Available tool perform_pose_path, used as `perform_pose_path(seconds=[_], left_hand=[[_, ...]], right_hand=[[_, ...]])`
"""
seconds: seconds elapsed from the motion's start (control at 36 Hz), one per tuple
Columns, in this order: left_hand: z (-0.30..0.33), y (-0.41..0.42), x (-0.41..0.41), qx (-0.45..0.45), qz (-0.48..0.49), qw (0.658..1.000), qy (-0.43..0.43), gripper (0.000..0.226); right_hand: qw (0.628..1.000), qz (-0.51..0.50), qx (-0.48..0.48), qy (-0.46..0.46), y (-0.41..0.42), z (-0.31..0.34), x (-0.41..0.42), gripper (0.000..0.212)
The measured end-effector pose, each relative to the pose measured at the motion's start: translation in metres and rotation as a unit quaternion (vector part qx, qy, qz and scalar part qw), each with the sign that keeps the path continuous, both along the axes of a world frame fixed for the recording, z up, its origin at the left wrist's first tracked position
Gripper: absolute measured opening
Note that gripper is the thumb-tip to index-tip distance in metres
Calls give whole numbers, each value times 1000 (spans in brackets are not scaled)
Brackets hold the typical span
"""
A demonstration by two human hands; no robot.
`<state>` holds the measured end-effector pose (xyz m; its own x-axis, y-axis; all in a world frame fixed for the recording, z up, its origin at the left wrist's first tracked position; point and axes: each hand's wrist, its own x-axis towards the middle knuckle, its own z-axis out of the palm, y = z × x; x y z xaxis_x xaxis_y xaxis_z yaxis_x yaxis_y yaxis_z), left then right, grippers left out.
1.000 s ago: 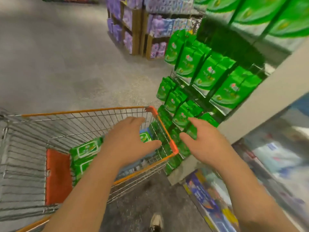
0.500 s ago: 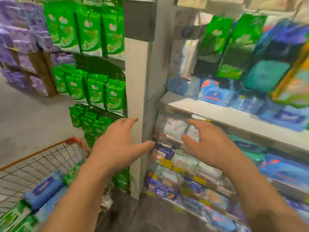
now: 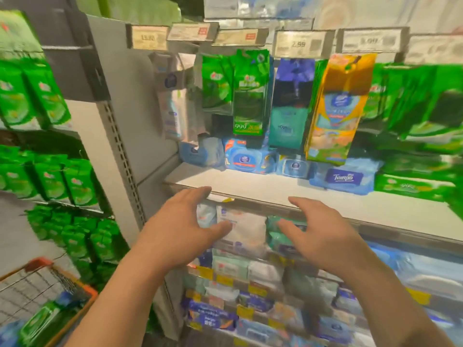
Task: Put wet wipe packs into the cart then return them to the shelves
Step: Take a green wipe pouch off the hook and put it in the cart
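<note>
In the head view both hands are held up with an empty grip. The left hand has its fingers spread apart and relaxed, and the right hand is the same; neither touches anything. Just beyond the fingertips is the flat white shelf. Under it, between the two hands, stands one soft white wet wipe pack. Far down to the left of the left hand is the wire cart with an orange rim, holding a green pack of glossy plastic.
</note>
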<state>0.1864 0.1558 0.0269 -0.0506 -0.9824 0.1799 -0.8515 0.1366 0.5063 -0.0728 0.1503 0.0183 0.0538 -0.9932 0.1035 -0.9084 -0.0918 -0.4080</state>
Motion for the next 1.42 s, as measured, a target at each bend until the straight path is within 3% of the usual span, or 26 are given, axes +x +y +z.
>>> perform_pose_path(seconds=[0.36,0.61,0.86,0.94,1.06,1.19,1.31,1.42], left_hand=[[13,-68,22,-3,10,997,80,76],[24,-148,67,4,-34,988,147,91],[35,-215,90,-27,-96,981,167,69],[34,-233,87,-1,-127,959,254,79],[37,-253,73,39,-159,889,428,75],[49,-280,36,-19,-139,820,554,76],[50,-302,8,-62,-90,819,563,87],[55,-320,-6,-109,-26,833,541,84]], right_hand=[[999,17,-4,-33,-58,4,35,61],[998,-4,-58,-12,-128,33,98,57],[995,-4,-89,-53,-180,52,139,54],[990,-10,-103,-93,-198,55,147,56],[969,-11,-155,-192,-225,66,157,64],[954,-3,-164,-252,-267,86,168,83],[959,-11,-108,-260,-291,101,171,81],[926,-33,-74,-369,-316,105,178,92]])
